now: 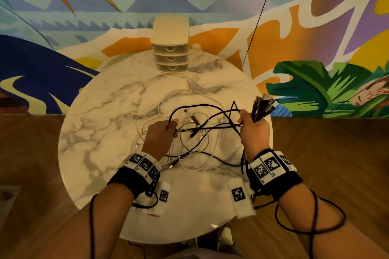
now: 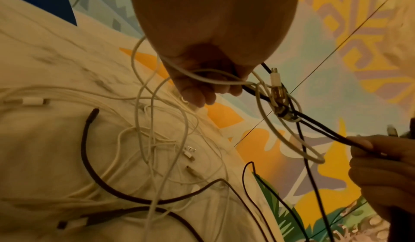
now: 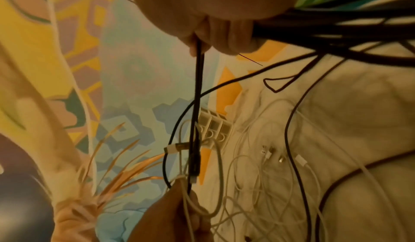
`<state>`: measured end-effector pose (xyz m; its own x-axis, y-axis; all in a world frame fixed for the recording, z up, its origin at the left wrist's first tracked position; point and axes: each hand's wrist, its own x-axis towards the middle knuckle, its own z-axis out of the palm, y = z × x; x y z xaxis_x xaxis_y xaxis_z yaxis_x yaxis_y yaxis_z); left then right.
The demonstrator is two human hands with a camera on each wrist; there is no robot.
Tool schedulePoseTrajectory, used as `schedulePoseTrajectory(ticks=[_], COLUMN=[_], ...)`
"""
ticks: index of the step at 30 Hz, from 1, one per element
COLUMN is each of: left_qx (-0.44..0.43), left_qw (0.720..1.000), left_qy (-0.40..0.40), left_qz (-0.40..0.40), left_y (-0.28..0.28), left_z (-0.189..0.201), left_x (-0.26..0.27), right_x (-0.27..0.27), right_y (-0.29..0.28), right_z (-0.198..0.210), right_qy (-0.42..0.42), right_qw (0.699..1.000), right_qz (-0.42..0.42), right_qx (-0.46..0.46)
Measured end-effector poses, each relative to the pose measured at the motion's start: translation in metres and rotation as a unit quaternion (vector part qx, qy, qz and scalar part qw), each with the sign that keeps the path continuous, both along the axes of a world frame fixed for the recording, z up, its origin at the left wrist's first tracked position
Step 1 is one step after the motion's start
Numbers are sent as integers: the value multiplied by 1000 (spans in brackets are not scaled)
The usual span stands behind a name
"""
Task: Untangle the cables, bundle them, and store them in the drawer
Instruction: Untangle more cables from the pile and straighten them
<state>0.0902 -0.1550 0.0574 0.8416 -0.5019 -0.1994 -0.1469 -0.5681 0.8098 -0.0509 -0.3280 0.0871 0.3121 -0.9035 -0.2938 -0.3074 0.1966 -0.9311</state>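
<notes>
While the tangle of white cables and black cables lies on the round marble table, the left hand has its fingers curled round a white loop and a black strand. The right hand clutches a bunch of black plug ends and pinches one taut black strand. The three-drawer organiser stands shut at the table's far edge.
</notes>
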Motion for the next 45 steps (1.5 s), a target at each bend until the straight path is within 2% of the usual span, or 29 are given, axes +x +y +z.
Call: schedulePoseTrajectory(ticks=[4,6,8,9,11,12,14,18,24,27,29,30,31,33,35,37,39,41,43,45], left_qx=[-1,5,16,19,41,54,73,87,48,-3,-30,-31,-18,22,34,13,5,21,53,104], left_qw=[1000,1000,999,999,998,996,994,993,998,995,992,989,984,970,959,946,921,902,897,906], left_qy=[-17,-20,-24,-25,-42,-51,-57,-49,-36,-69,-111,-141,-176,-238,-266,-298,-345,-372,-373,-352], left_qz=[17,21,15,7,-24,-41,-57,-58,28,66,44,21,-5,-54,-88,-130,-180,-217,-230,-213], left_y=[-6,-4,1,4,10,11,11,8,13,16,15,14,12,8,4,0,-2,-3,0,8], left_z=[4,4,2,1,0,0,-2,-6,-6,1,12,18,23,27,31,39,47,50,48,40], left_x=[-3,-2,1,2,2,1,-3,-11,3,10,10,9,10,12,11,5,-5,-11,-13,-8], right_x=[7,7,2,0,-5,-6,-4,2,-11,-24,-28,-29,-28,-23,-14,-1,11,21,26,29], right_y=[8,6,-4,-11,-22,-24,-25,-20,-27,-35,-37,-36,-34,-23,-6,11,20,26,25,18], right_z=[-9,-10,-6,-4,-2,-2,-4,-11,-20,-27,-25,-21,-16,-3,6,8,5,7,9,15], right_qy=[-9,-54,-79,-65,2,27,24,-23,-4,10,5,-9,-28,-55,-37,0,-6,-35,-50,-55], right_qw=[997,993,983,977,967,966,977,991,995,995,989,988,990,997,995,981,973,972,977,987], right_qz=[-77,-68,16,75,174,194,157,-2,18,-77,-138,-142,-126,-36,95,192,210,191,175,137], right_qx=[15,77,162,190,189,170,144,130,100,69,58,55,51,28,12,36,101,135,112,64])
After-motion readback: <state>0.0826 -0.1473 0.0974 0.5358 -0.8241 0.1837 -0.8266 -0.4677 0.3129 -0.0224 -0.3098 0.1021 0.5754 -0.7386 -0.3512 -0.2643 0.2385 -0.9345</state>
